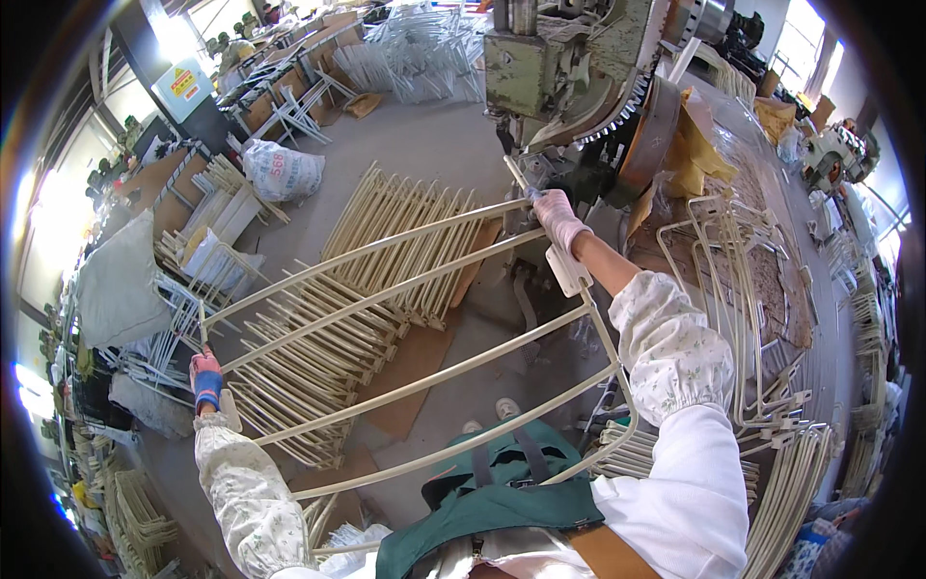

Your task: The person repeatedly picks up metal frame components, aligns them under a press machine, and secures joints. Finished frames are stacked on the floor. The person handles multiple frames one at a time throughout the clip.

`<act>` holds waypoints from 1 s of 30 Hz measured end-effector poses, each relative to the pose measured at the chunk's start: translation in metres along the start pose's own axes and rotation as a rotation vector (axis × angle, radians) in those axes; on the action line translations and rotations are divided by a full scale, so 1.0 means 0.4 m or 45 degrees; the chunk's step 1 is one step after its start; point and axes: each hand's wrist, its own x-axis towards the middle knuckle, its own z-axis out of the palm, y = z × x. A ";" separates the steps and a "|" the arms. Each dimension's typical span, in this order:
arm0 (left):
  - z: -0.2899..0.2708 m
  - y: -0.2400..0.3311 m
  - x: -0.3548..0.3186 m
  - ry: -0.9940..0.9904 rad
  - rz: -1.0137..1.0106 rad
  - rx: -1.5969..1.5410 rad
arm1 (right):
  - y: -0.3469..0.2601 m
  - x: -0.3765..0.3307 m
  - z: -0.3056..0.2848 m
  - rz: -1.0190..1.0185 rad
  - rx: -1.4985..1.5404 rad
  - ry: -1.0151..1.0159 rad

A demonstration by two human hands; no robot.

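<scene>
1. Nearest my camera is a green apron (pixel 482 526), with a white sleeve (pixel 690 482) to its right.
2. From my remote seat I see the right hand (pixel 559 220), in a pale pink glove, stretched far forward. Its fingers are closed around the upper right corner of a cream metal frame (pixel 424 383); the undersides of the fingers are hidden from me.
3. The left hand (pixel 204 376), in a pink and blue glove, reaches out to the left and sits lower in my view. It is curled around the frame's left end.
4. Both forearms wear loose floral sleeve covers, and the arms spread wide apart.
5. The frame hangs between the hands, slanting up to the right. I make out four long, gently bowed tubes, roughly side by side, joined at the ends. A flat pale plate (pixel 569 272) sits just below the right wrist.
6. The frame's upper right corner is close to a worn green machine (pixel 526 77) with a toothed wheel.
7. Beyond and below the frame, similar cream tubing (pixel 395 227) lies in rows on the grey floor (pixel 415 130).
</scene>
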 end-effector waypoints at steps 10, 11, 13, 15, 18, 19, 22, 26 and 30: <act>0.024 0.042 0.015 -0.035 0.006 -0.052 | -0.006 0.093 -0.003 0.032 0.021 -0.065; 0.022 0.030 0.006 -0.042 0.011 -0.104 | -0.042 0.068 -0.009 0.081 0.090 -0.117; 0.012 0.009 0.003 -0.056 0.025 -0.032 | -0.051 0.082 -0.001 0.058 0.150 -0.204; 0.014 0.013 -0.007 -0.101 0.024 0.045 | -0.033 0.095 0.000 0.126 0.251 -0.298; 0.021 -0.004 -0.030 -0.072 -0.030 0.064 | -0.027 0.090 0.001 0.087 0.083 -0.267; 0.020 -0.007 -0.024 -0.075 -0.011 0.061 | -0.035 0.090 0.001 0.099 0.176 -0.242; 0.030 -0.005 -0.038 -0.139 0.046 0.074 | -0.060 0.071 -0.032 0.117 0.229 -0.243; 0.048 -0.025 -0.040 -0.131 -0.063 0.076 | -0.077 0.086 -0.026 0.138 0.233 -0.322; 0.036 0.003 -0.080 -0.158 -0.043 0.069 | -0.051 0.104 -0.034 0.179 0.230 -0.422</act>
